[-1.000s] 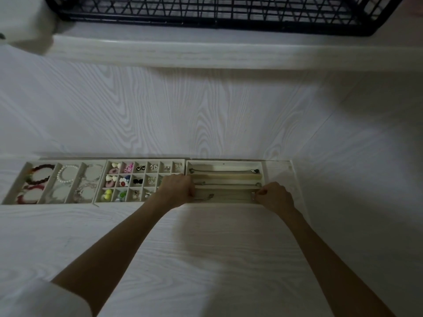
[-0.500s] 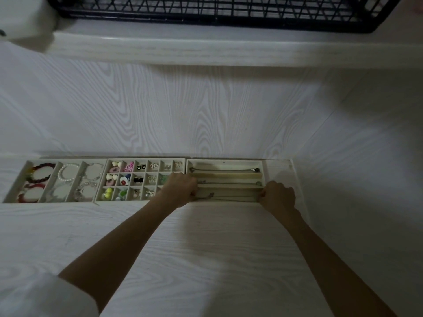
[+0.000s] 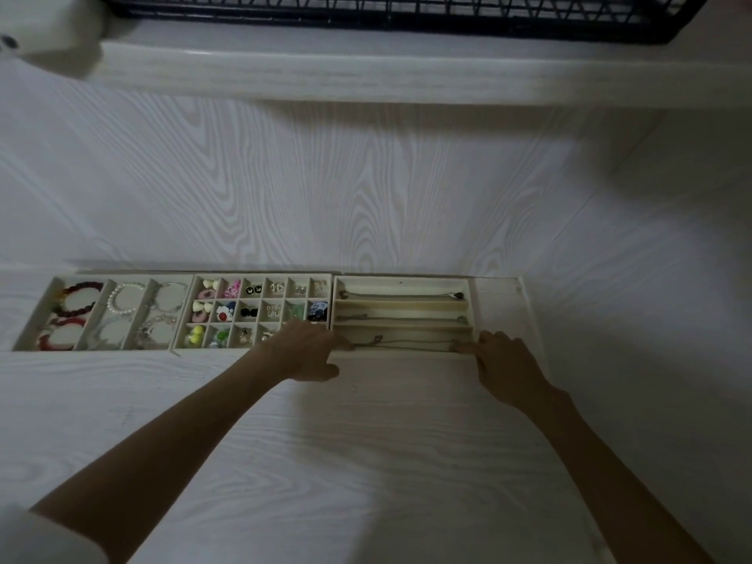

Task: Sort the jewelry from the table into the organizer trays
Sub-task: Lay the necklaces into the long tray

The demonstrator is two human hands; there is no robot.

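Jewelry sits in three trays lined up side by side along the far edge of the white wood-grain desk [image 3: 366, 462], against a wall panel of the same grain.

The bracelet tray [image 3: 30, 327], at the left, has three long compartments holding dark red bead bracelets [image 3: 79, 295], a pearl bracelet [image 3: 122, 297] and thin silver bangles [image 3: 169, 297].

The middle tray [image 3: 183, 315] is a grid of small cells with earrings and charms [image 3: 228, 311] in them: pink, white, yellow, green and black pieces, too small to name one by one.

The necklace tray [image 3: 407, 282], at the right, has three long rows, each with a thin chain laid along it. The nearest chain [image 3: 407, 343] lies in the front row and carries a small pendant near its left end.

The left hand [image 3: 303, 352] rests at the left end of that front row, over the seam between the middle tray and the necklace tray. Its index finger points to the chain's left end; whether this grip pinches the chain I cannot tell.

The right hand [image 3: 506, 360] lies at the right end of the same row, fingers loosely bent with their tips at the chain's end. Here too the grip is unclear: touching or pinching, I cannot tell.

Above, a white ledge [image 3: 407, 79] runs across, with a black wire rack [image 3: 407, 10] over it.
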